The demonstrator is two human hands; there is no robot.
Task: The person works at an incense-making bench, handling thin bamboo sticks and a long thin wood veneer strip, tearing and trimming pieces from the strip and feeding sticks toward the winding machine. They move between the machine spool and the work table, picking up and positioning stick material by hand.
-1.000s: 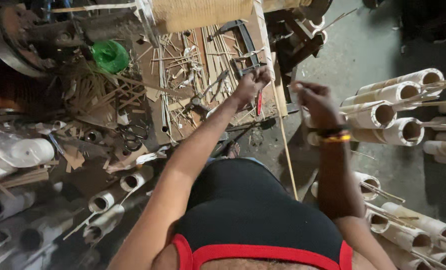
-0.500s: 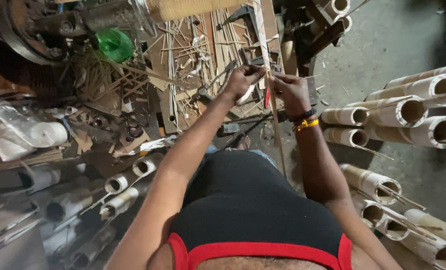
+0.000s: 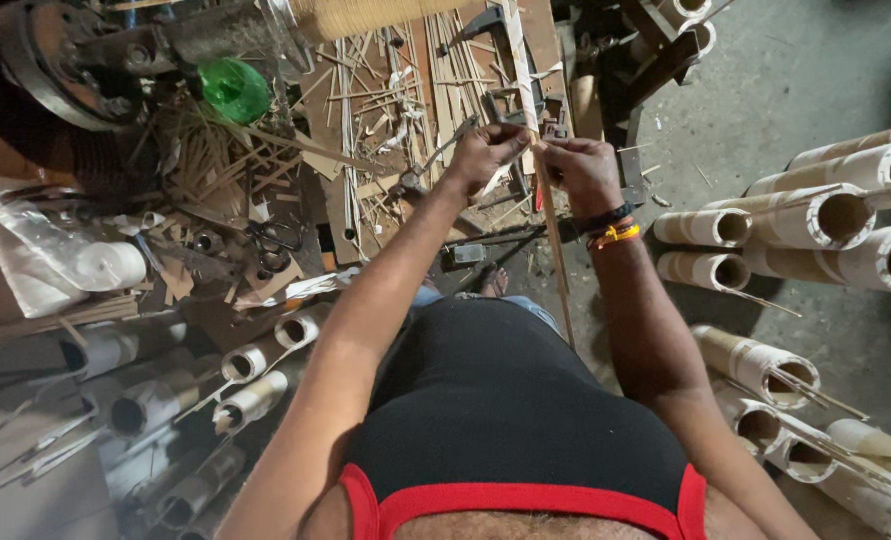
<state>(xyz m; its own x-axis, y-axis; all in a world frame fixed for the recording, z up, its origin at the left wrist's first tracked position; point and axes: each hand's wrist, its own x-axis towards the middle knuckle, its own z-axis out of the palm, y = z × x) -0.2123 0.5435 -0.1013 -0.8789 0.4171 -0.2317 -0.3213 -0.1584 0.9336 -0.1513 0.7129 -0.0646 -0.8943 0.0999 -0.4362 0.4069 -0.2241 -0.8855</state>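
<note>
Both hands meet above a cluttered wooden workbench (image 3: 435,90): left hand (image 3: 482,157) and right hand (image 3: 582,172) each clenched around one long thin bamboo strip (image 3: 555,250), which slants from the bench top down past the person's right side. Cardboard tubes (image 3: 815,215) lie on the floor to the right, a green bottle (image 3: 233,88) sits far left, well apart

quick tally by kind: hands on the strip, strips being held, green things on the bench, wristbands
hands on the strip: 2, left hand and right hand
thin wooden strip held between them: 1
green round object on the cluttered bench: 1
wristbands on the right wrist: 2, one dark, one orange
total: 6
</note>
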